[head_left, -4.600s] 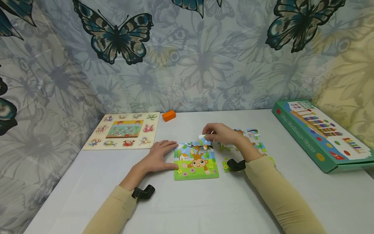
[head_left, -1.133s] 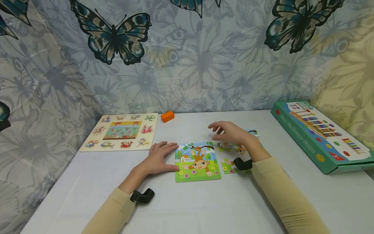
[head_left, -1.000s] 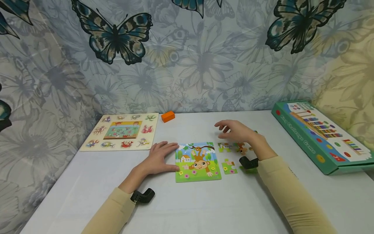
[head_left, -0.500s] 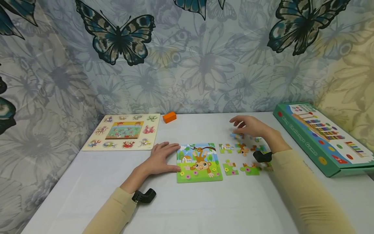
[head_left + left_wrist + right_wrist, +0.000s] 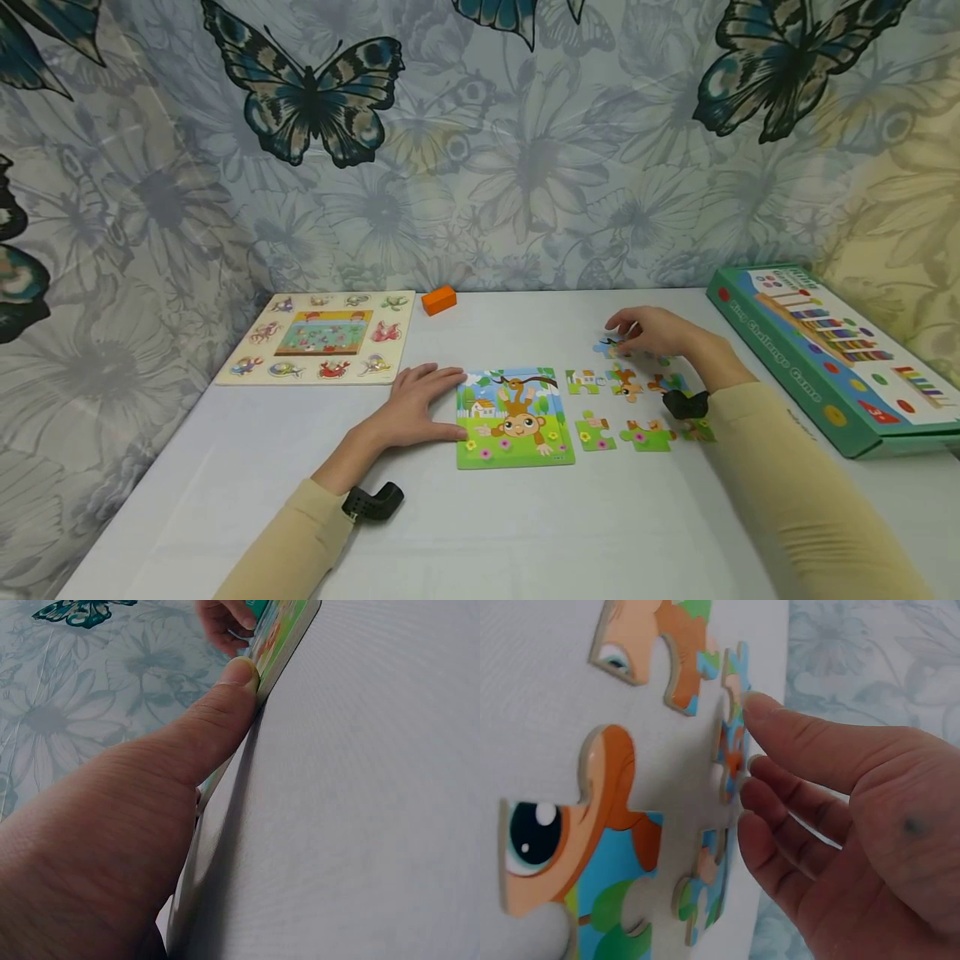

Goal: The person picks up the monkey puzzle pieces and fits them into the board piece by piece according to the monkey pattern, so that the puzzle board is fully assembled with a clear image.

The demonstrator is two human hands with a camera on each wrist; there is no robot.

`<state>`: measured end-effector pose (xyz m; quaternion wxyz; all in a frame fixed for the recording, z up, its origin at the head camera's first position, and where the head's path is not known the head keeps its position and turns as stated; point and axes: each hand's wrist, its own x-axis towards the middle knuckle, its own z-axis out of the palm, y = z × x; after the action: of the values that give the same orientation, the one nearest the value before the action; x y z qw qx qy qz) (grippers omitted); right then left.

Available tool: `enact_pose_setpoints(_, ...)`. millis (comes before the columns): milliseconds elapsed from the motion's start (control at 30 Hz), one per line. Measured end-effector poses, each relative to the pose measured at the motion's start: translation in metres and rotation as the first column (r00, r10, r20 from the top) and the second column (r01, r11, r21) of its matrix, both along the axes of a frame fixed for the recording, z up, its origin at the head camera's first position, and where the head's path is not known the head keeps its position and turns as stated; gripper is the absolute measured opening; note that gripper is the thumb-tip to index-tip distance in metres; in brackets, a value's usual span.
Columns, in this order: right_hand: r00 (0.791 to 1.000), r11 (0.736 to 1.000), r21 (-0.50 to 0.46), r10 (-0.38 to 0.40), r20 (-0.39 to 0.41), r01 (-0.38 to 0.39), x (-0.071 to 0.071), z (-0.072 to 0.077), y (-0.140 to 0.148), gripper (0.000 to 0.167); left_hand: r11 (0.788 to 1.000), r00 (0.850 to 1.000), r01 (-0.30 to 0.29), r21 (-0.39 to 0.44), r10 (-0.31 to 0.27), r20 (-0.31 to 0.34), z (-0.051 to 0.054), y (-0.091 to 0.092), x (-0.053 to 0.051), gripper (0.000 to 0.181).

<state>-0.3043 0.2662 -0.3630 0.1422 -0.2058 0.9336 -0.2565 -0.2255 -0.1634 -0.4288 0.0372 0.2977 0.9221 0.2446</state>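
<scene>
My left hand [image 5: 408,417] rests at the left edge of a square board [image 5: 517,450] that shows a cartoon monkey on a branch. Its thumb [image 5: 217,712] lies along the board's edge in the left wrist view. To the right, my right hand [image 5: 656,332] is over loose jigsaw pieces, fingers bent loosely. The nearest is a blue piece [image 5: 604,347] by its fingertips. In the right wrist view the thumb [image 5: 802,739] and fingers come close to a blue and orange piece [image 5: 731,754]; whether they touch it I cannot tell. The hand and wrist partly cover other pieces.
More jigsaw pieces lie in rows beside the board, such as a green one [image 5: 595,432] and a monkey-face one [image 5: 625,385]. A sea-animal board [image 5: 251,358] and an orange block [image 5: 438,300] are at back left. A green game box [image 5: 802,392] stands right.
Earlier my right hand pinched a jigsaw piece over the monkey board's upper edge. It has since moved right and lowered towards the loose pieces. My left hand stays at the board.
</scene>
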Motion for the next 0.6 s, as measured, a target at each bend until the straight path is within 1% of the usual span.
enact_pose_setpoints(300, 1.0, 0.999, 0.036, 0.017, 0.005, -0.018, -0.0036, -0.0051, 0.0014, 0.038, 1.0, 1.0, -0.007, 0.004, 0.007, 0.005, 0.0013, 0.0004, 0.0005, 0.088)
enact_pose_setpoints(600, 0.998, 0.999, 0.033, 0.042, -0.053, -0.041, -0.0034, -0.008, 0.003, 0.038, 1.0, 1.0, -0.005, 0.003, 0.005, 0.007, 0.0013, 0.0002, 0.001, 0.088)
